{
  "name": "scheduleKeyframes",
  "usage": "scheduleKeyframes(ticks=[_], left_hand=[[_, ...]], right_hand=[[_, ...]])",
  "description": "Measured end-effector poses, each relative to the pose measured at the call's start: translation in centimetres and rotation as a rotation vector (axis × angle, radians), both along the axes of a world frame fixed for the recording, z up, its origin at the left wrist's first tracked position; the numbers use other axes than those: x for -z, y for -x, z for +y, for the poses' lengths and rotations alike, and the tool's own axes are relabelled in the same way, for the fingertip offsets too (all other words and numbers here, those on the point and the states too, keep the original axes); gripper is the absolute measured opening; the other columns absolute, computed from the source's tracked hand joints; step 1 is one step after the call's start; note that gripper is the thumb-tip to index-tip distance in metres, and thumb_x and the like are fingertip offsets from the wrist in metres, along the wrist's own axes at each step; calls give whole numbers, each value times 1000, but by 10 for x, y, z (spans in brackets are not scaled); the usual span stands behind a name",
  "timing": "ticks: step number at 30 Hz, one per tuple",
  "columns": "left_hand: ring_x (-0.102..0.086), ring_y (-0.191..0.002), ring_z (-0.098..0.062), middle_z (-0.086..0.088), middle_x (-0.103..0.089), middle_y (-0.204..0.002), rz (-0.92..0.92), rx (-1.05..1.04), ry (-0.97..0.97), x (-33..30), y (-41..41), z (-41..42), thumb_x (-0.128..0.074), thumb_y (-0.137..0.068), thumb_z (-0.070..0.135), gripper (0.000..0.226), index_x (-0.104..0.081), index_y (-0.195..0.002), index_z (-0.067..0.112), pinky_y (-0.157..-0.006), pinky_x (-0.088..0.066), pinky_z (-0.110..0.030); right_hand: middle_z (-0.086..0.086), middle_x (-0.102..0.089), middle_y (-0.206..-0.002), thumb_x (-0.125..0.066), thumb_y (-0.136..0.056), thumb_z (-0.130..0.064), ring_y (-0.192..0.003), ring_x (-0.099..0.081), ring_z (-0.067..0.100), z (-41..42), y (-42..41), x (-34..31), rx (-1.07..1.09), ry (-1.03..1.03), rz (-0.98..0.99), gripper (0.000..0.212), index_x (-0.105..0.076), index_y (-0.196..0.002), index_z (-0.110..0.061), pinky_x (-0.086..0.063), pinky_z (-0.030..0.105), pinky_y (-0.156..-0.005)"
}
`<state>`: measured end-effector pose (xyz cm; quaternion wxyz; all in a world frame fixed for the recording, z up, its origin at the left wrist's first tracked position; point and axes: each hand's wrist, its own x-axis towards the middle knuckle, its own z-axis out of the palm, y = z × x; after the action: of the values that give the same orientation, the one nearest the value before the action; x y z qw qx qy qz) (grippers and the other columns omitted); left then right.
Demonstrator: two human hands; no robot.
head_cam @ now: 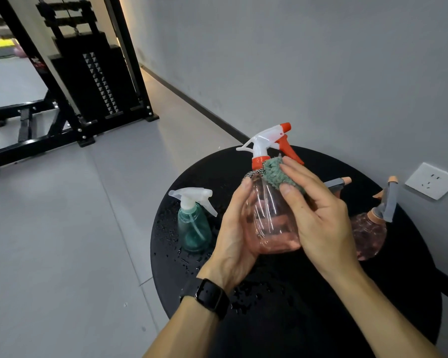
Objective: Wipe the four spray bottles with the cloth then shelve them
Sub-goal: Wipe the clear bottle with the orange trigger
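Wrists come in low, a watch (212, 297) strapped on the left one. Above the desk (282, 293) the pink bottle (272, 220) is cupped upright in the left hand (237, 228), fingers curled round its base. The cloth (279, 174) is pressed to the shoulder by the right hand (318, 215), thumb and fingers pinching it. Best done by turning the bottle under steady cloth pressure. It looks empty. A teal bottle (194, 228), seemingly empty, stands at nine o'clock; a round pink one (367, 233) at three, contents unclear. Droplets (171, 228) are scattered across the desk.
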<state>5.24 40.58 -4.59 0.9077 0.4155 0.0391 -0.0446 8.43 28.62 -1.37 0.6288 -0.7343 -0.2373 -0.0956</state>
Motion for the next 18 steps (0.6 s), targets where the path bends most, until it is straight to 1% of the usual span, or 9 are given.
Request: scheduleKeyframes(ticks=[2,3,4,6,8,11,14,16,18], left_hand=[[-58,-123,-43,-17,-62,-135,-9,-30,1,-3,1,3,-52,-93,57,58,-60,-133,16,-97,-49,-61],[-61,-118,-40,-17,-64,-131,-9,-45,7,-4,2,6,-53,-93,55,56,-61,-131,15,-94,-51,-58],[-64,-113,-37,-16,-66,-126,-2,-58,11,-5,2,8,-55,-92,54,56,-62,-130,14,-92,-53,-56],[-67,-107,-32,-15,-68,-123,20,-74,1,-7,2,12,-58,-90,52,59,-60,-131,10,-90,-56,-52],[-69,-104,-30,-16,-68,-122,45,-92,-24,-7,1,14,-62,-87,50,63,-58,-133,7,-86,-57,-48],[-68,-109,-30,-18,-67,-125,51,-99,-64,-7,-1,13,-63,-87,50,66,-55,-135,7,-91,-55,-47],[-66,-116,-34,-20,-66,-128,64,-100,-94,-6,-2,10,-56,-85,64,76,-54,-136,8,-100,-51,-51],[-64,-119,-35,-20,-66,-129,77,-92,-77,-6,-3,9,-56,-79,70,86,-51,-138,7,-100,-51,-51],[-63,-121,-35,-20,-64,-131,74,-76,-40,-4,-4,10,-60,-74,74,96,-48,-141,6,-97,-53,-50]], right_hand=[[-20,-56,-133,-57,-94,-9,-123,-50,-10,-3,4,3,-30,-22,15,36,-59,-125,-28,-48,17,-97],[-16,-57,-134,-57,-94,-8,-123,-51,-8,-4,7,5,-46,-33,24,36,-59,-125,-27,-50,19,-96],[-13,-57,-136,-57,-94,-9,-125,-50,-5,-6,9,8,-57,-30,24,36,-59,-125,-27,-50,25,-98],[-15,-55,-138,-57,-93,-11,-130,-48,1,-11,14,15,-66,-13,23,37,-59,-126,-28,-47,37,-104],[-18,-55,-138,-58,-94,-11,-131,-48,3,-15,18,22,-68,1,12,36,-59,-125,-29,-46,37,-105],[-18,-55,-137,-59,-92,-23,-131,-48,5,-19,24,26,-60,6,-33,34,-59,-125,-27,-46,35,-105],[-17,-55,-137,-54,-90,-27,-131,-49,6,-20,26,25,-46,-8,-63,35,-59,-125,-29,-46,36,-105],[-17,-56,-137,-53,-91,-27,-131,-49,6,-20,25,25,-37,-1,-85,34,-58,-124,-31,-46,37,-105],[-17,-55,-138,-53,-91,-26,-131,-49,4,-20,25,25,-32,6,-103,34,-58,-124,-30,-45,33,-105]])
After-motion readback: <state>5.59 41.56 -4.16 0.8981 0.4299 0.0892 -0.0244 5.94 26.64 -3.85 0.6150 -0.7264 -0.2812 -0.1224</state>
